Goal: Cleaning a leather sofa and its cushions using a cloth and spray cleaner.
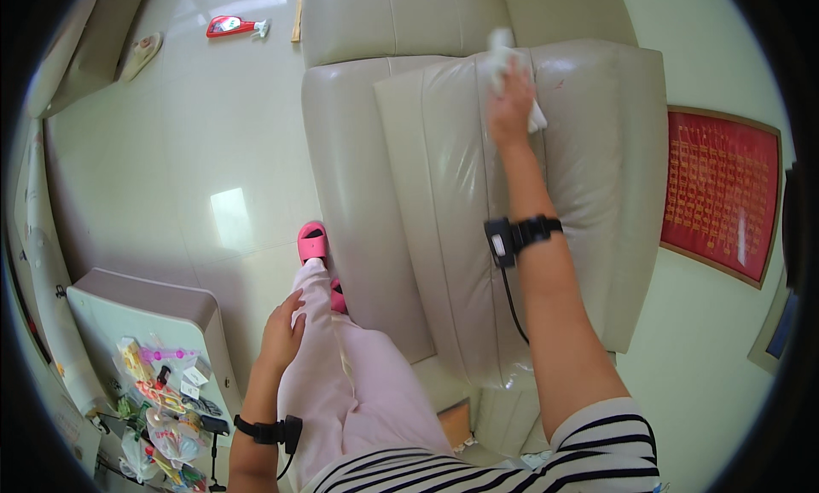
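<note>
My right hand [510,112] is stretched far forward and grips a white cloth [537,118], pressed to the backrest of a beige leather sofa [454,147]. The cloth's far end is blurred. Next to it, a small reddish mark [560,83] shows on the leather. My left hand [281,333] hangs by my pink trouser leg with its fingers apart and nothing in it. Each forearm wears a black strapped device with a cable.
A red spray bottle [233,26] lies on the glossy tiled floor [147,192], with a slipper [142,55] farther left. At lower left, a cabinet [153,295] bears toys, boxes and plastic bags. A framed red panel [720,192] with writing is on the right wall.
</note>
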### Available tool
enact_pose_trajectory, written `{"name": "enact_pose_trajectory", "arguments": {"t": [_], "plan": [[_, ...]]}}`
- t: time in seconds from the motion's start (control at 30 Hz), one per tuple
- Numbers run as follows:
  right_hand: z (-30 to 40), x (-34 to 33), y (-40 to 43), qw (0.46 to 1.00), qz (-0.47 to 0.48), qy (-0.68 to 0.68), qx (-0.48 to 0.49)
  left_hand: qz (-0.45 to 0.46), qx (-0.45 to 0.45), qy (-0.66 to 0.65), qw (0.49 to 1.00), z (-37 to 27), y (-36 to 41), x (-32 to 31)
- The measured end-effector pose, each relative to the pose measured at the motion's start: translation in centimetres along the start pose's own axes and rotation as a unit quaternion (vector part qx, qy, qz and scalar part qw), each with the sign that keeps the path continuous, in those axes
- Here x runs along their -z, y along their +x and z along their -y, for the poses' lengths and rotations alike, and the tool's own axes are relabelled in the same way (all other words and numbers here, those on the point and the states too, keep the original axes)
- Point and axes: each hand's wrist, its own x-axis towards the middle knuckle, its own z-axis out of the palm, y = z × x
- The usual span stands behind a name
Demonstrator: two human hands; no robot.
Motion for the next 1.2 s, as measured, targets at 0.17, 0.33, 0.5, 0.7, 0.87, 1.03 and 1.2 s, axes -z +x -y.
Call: {"name": "enact_pose_trajectory", "arguments": {"t": [0.17,0.33,0.5,0.7,0.87,1.03,1.2], "plan": [[1.1,-1.7,-2.6,0.966,0.218,-0.084,0.113,0.004,0.003,0.026,1.0,-0.1,4.1,2.7],[1.8,2.1,-13.2,0.916,0.332,0.064,0.214,0.013,-0.001,0.043,0.999,-0.7,7.0,2.6],[1.7,5.9,-25.5,0.882,0.408,0.131,0.196,0.076,-0.017,0.043,0.996,-2.8,7.4,-0.1],[3.6,9.4,-38.6,0.877,0.437,0.157,0.126,0.099,-0.056,0.068,0.991,-0.8,4.1,-3.3],[4.9,10.9,-50.7,0.902,0.413,0.127,0.022,0.115,-0.084,0.126,0.982,0.0,0.4,-6.4],[2.6,14.6,-65.4,0.909,0.409,0.084,0.003,0.165,-0.125,0.167,0.964,-1.0,-3.5,-10.3],[3.4,20.6,-73.4,0.878,0.459,0.085,-0.107,0.251,-0.188,0.241,0.918,-4.2,-5.7,-13.3]]}}
